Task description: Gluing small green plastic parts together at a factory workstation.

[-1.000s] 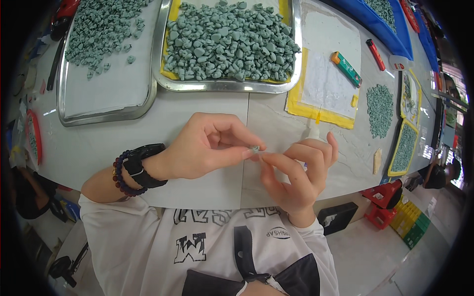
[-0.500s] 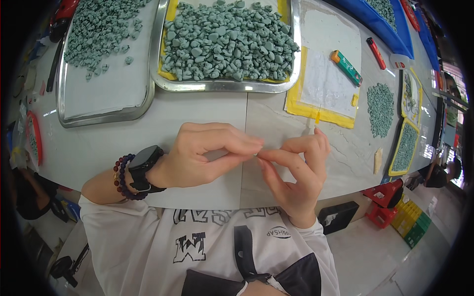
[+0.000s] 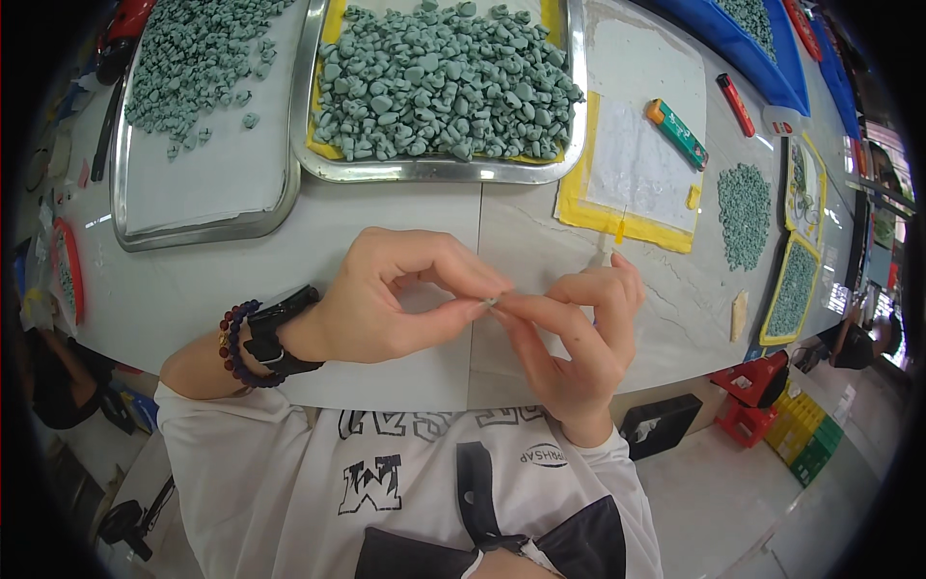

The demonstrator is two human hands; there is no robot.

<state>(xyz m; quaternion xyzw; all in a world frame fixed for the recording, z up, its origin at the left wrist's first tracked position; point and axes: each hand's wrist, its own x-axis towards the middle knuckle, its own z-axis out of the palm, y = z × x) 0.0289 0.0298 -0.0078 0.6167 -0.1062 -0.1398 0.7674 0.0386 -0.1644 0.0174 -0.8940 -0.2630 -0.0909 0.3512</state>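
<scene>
A small pale green piece (image 3: 492, 301) sits where the fingertips of both hands meet, mostly hidden by them. My left hand (image 3: 410, 294), with a watch and beads at its wrist, pinches it between thumb and forefinger. From the other side, the thumb and forefinger of my right hand (image 3: 569, 328) press together on the same piece. A thin needle-tipped applicator with a yellow hub (image 3: 619, 230) and a whitish body sticks up beyond my right hand's raised fingers. Its lower end is hidden behind them, so I cannot tell whether they grip it.
A metal tray (image 3: 439, 172) heaped with green pieces lies ahead; another tray (image 3: 207, 232) with similar pieces is at left. On the right are a yellow-edged pad (image 3: 579, 203), a green-and-orange box (image 3: 680, 135), a red cutter (image 3: 736, 104) and a pile of tiny green pieces (image 3: 743, 217).
My left hand has turned and its thumb and forefinger form a rounder pinch. More of the small piece shows between the fingertips. My right hand has shifted slightly left.
</scene>
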